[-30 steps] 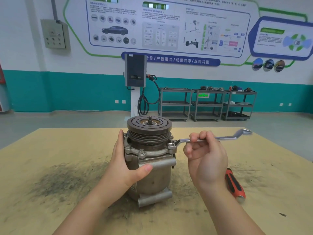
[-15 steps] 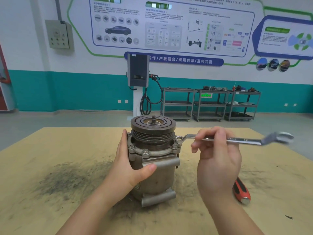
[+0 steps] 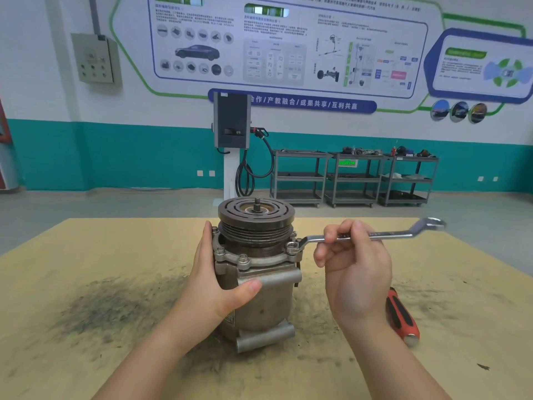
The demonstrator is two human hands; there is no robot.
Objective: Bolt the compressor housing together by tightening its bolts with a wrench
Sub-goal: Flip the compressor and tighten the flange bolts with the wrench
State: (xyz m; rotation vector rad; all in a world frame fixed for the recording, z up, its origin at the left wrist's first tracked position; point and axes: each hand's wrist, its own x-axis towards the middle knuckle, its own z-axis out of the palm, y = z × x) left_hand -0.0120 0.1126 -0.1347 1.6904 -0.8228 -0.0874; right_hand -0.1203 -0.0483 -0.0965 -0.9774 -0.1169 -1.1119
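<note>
The compressor housing point(image 3: 256, 284) stands upright mid-table, clasped by the left hand point(image 3: 213, 284). The wrench point(image 3: 372, 234), pinched lightly in the right hand's point(image 3: 354, 272) curled fingers, sits ringed on a flange bolt point(image 3: 292, 245); such a loose hold could let the ring slip off and round the head.

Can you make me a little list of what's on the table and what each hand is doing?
table: tan top with dark smudges
compressor: stands upright, pulley on top
left hand: grips the compressor's side
right hand: holds the wrench by its shaft
wrench: ring end sits on a bolt at the compressor's right side
other bolts: at least two show on the front flange
screwdriver: red and black handle, lies on the table to the right, untouched
</note>
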